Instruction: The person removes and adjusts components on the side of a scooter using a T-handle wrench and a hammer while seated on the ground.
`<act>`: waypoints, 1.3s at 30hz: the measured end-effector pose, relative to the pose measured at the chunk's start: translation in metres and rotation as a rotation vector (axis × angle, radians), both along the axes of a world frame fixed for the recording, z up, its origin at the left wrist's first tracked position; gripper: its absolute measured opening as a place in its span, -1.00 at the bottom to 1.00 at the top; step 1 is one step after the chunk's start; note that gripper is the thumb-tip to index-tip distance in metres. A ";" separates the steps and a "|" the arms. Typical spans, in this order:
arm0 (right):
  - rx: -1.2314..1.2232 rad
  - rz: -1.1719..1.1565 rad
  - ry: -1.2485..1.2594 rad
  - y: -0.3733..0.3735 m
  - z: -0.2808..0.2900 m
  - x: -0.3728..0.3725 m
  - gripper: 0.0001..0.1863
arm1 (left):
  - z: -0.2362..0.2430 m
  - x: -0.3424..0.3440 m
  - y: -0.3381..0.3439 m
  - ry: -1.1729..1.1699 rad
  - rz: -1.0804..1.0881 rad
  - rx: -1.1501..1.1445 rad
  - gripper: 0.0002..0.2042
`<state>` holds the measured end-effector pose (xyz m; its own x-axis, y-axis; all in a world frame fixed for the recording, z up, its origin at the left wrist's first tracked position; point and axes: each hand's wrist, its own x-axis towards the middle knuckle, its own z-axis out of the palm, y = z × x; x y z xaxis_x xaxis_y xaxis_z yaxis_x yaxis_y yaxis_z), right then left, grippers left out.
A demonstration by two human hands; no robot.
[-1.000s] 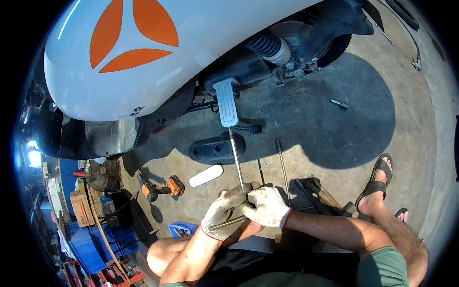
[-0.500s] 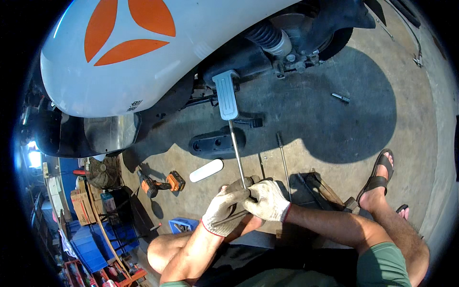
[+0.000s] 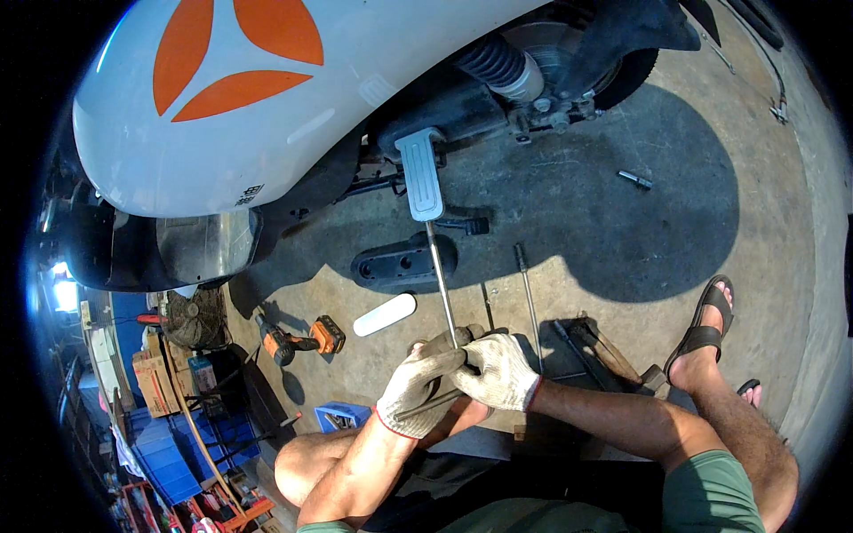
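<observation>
My left hand (image 3: 415,384), in a white knit glove with darkened fingers, is closed on the near end of a long steel rod (image 3: 442,280). My right hand (image 3: 494,373), also gloved, is closed there too, against my left. The rod's far end reaches the lower edge of a grey ribbed footrest (image 3: 419,178) on a white scooter (image 3: 249,151) with an orange emblem. A darker bar (image 3: 418,408) slants from between my hands across my left wrist. Beyond them on the floor lie a white oblong piece (image 3: 382,315) and a black oblong part (image 3: 382,266).
An orange-and-black drill (image 3: 280,342) lies at left beside a blue tray (image 3: 351,411). Steel bars (image 3: 526,289), a wooden-handled tool (image 3: 609,355) and a small socket (image 3: 634,178) lie at right. A fan (image 3: 195,315), boxes (image 3: 155,382) and blue bins (image 3: 169,457) stand at far left.
The scene sits slightly higher in the picture than a second ago, as if the view shifted. My hands are slightly higher too, still closed at the rod's near end.
</observation>
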<state>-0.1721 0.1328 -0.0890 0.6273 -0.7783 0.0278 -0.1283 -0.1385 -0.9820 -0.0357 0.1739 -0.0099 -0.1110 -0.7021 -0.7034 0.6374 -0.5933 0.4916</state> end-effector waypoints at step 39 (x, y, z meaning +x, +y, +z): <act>0.046 -0.051 -0.075 0.001 -0.004 0.000 -0.69 | 0.010 -0.008 -0.007 0.071 0.055 0.005 -0.68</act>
<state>-0.1718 0.1339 -0.0932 0.5841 -0.8108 0.0362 -0.0602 -0.0878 -0.9943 -0.0435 0.1666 -0.0003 -0.1222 -0.7050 -0.6986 0.7020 -0.5590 0.4413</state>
